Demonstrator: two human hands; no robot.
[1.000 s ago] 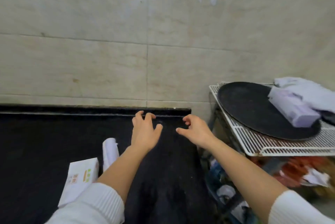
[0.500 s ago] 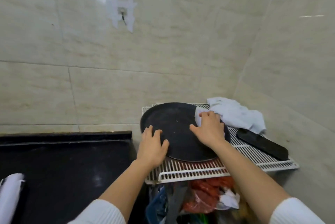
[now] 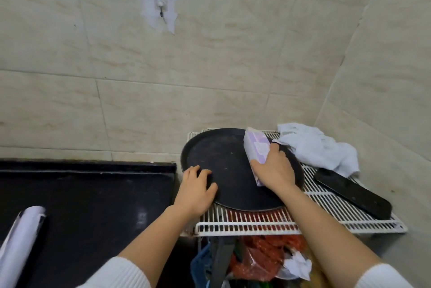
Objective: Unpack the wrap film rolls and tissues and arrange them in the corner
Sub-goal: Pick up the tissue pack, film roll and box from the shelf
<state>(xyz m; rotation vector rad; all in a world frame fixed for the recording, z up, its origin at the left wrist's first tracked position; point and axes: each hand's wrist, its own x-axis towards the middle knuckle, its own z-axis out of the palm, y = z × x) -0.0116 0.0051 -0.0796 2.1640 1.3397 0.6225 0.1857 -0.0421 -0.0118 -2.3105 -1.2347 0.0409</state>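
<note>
A lilac tissue pack (image 3: pixel 255 146) is tilted up on its edge over the round black tray (image 3: pixel 229 166), and my right hand (image 3: pixel 274 167) is closed around its near end. My left hand (image 3: pixel 196 188) rests on the tray's left rim, fingers curled over the edge. The tray lies on a white wire rack (image 3: pixel 326 217) in the tiled corner. A white wrap film roll (image 3: pixel 19 244) lies at the far left on the black counter (image 3: pixel 93 206), cut off by the frame edge.
A crumpled white cloth (image 3: pixel 319 148) and a black phone (image 3: pixel 352 192) lie on the rack to the right of the tray. Bags of red and blue items (image 3: pixel 261 257) hang under the rack. A clear adhesive hook (image 3: pixel 161 5) sticks to the wall above.
My view and both hands swung right from the counter to the rack. My right hand took hold of the tissue pack and tipped it up; my left hand settled on the tray rim.
</note>
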